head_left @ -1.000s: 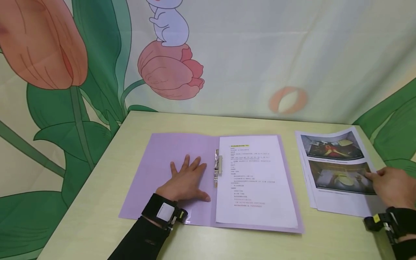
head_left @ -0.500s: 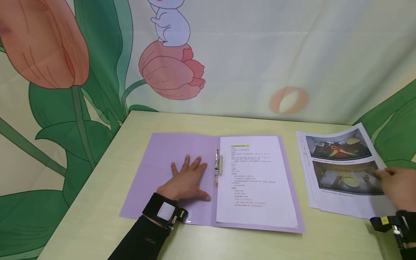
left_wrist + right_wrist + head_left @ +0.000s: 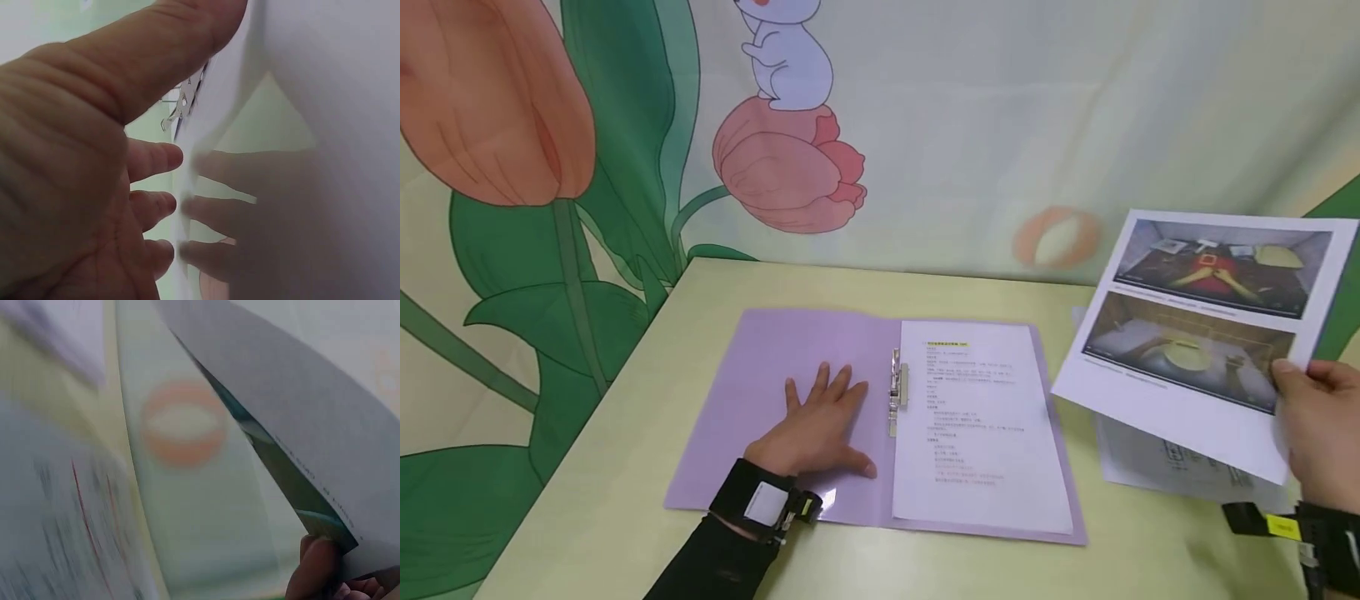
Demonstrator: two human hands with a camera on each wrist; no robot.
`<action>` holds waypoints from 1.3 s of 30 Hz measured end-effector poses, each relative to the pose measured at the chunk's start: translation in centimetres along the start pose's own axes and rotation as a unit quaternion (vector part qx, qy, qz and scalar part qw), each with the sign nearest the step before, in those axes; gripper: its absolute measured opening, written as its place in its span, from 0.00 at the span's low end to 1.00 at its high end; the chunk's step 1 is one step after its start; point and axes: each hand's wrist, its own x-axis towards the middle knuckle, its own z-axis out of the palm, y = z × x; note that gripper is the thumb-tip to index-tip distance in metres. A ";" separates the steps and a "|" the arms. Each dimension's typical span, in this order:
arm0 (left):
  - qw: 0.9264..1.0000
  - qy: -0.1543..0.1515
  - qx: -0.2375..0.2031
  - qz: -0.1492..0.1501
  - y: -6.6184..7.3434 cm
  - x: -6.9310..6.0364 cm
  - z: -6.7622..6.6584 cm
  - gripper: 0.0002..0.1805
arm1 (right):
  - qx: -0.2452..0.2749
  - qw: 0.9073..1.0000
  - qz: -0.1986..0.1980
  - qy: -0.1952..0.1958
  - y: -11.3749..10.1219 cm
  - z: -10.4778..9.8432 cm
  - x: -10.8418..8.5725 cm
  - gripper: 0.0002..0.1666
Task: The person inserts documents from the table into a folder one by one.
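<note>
A purple folder (image 3: 775, 350) lies spread on the table, its metal clip (image 3: 898, 387) along the spine. On its right side lies a white printed page (image 3: 985, 500). My left hand (image 3: 816, 429) rests with spread, straight fingers on the folder's left cover; in the left wrist view the clip (image 3: 186, 100) shows beyond the thumb. At the right, my right hand (image 3: 1318, 433) pinches the edge of a sheet of paper (image 3: 1180, 425) bearing two colour photos, tilted above the table. The right wrist view shows the thumb (image 3: 315, 565) against this sheet (image 3: 300, 412).
Beneath the raised sheet more printed paper (image 3: 1150, 458) lies on the pale table (image 3: 850, 567). A curtain (image 3: 955, 150) with painted tulips hangs behind the table's far edge.
My right hand has lifted the photo sheet off the other paper and tilted it up, uncovering print below. My left hand stays on the folder cover.
</note>
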 end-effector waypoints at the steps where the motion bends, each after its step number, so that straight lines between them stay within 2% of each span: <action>1: 1.000 0.001 0.000 0.001 0.0 -0.1 0.0 0.66 | 0.034 0.999 0.005 -0.013 -0.3 0.6 -0.9 0.09; 3: 1.000 0.001 0.000 0.003 0.0 -0.2 0.0 0.65 | 0.098 0.993 0.014 -0.061 -0.7 1.9 -2.5 0.10; 5: 1.000 0.004 0.001 0.004 -0.1 -0.3 0.1 0.65 | 0.133 0.985 0.024 -0.103 -0.8 3.4 -4.2 0.07; 6: 1.000 0.007 0.002 0.005 -0.1 -0.3 0.2 0.65 | 0.127 0.983 0.025 -0.126 -0.6 4.2 -5.1 0.06; 8: 1.000 0.010 0.002 0.008 -0.1 -0.3 0.4 0.65 | 0.115 0.980 0.019 -0.163 -0.3 5.6 -6.6 0.13; 11: 1.000 0.012 -0.003 0.013 -0.3 -0.3 0.8 0.65 | 0.068 0.976 0.002 -0.207 0.0 7.6 -8.6 0.22; 16: 1.000 0.011 -0.012 0.013 -0.4 -0.3 1.0 0.65 | 0.025 0.956 -0.024 -0.292 0.4 9.8 -10.9 0.24; 22: 1.000 0.011 -0.009 0.012 -0.5 -0.2 1.1 0.65 | -0.056 0.948 -0.068 -0.306 1.4 10.9 -11.8 0.20; 26: 1.000 0.009 -0.004 0.012 -0.5 -0.1 1.1 0.65 | -0.077 0.942 -0.090 -0.315 2.0 11.1 -11.7 0.19; 29: 1.000 0.009 -0.003 0.012 -0.4 -0.1 0.9 0.65 | -0.086 0.941 -0.101 -0.312 2.1 11.2 -11.6 0.19; 39: 1.000 -0.006 -0.015 0.004 -0.6 0.0 1.0 0.65 | -0.105 0.941 -0.086 -0.309 2.7 11.2 -11.3 0.21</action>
